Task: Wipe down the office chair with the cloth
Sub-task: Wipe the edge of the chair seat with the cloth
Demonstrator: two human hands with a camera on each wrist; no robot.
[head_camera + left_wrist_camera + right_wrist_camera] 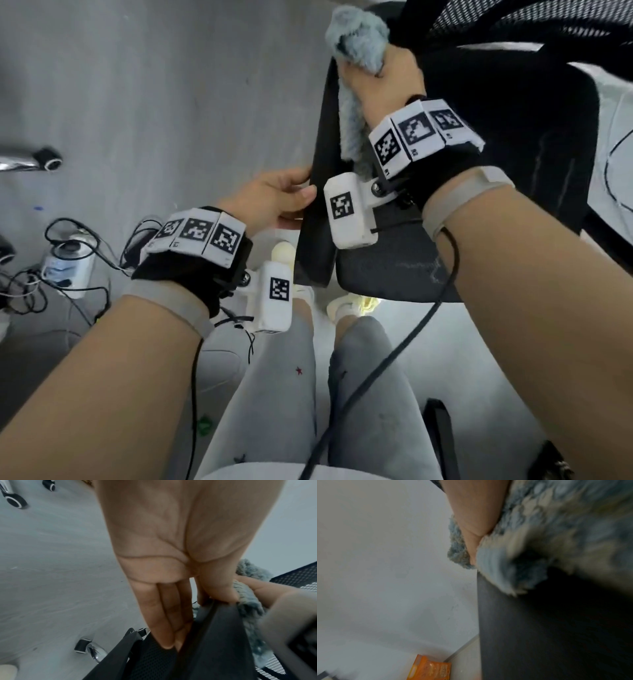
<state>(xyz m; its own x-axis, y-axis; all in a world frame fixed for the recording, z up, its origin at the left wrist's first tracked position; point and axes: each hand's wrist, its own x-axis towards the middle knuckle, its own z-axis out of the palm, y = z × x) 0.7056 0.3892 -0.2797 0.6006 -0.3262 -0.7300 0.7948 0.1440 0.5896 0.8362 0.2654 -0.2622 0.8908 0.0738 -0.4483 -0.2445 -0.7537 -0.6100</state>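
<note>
A black office chair [507, 113] with a mesh back fills the upper right of the head view. Its flat black armrest [320, 171] runs toward me. My left hand [274, 197] grips the near end of that armrest [214, 635], fingers under it and thumb on top. My right hand [383, 82] holds a fluffy grey-blue cloth [359, 37] bunched against the far part of the armrest, with a tail of cloth hanging down beside it. In the right wrist view the cloth [556, 534] lies blurred over the dark armrest [547, 635]. The cloth [247, 601] also shows past my left thumb.
A power strip with tangled cables [68, 260] lies on the grey floor at left. Chrome chair legs with castors [48, 159] [85, 645] stand nearby. An orange box [430, 668] lies on the floor. My legs in grey trousers [274, 377] are below.
</note>
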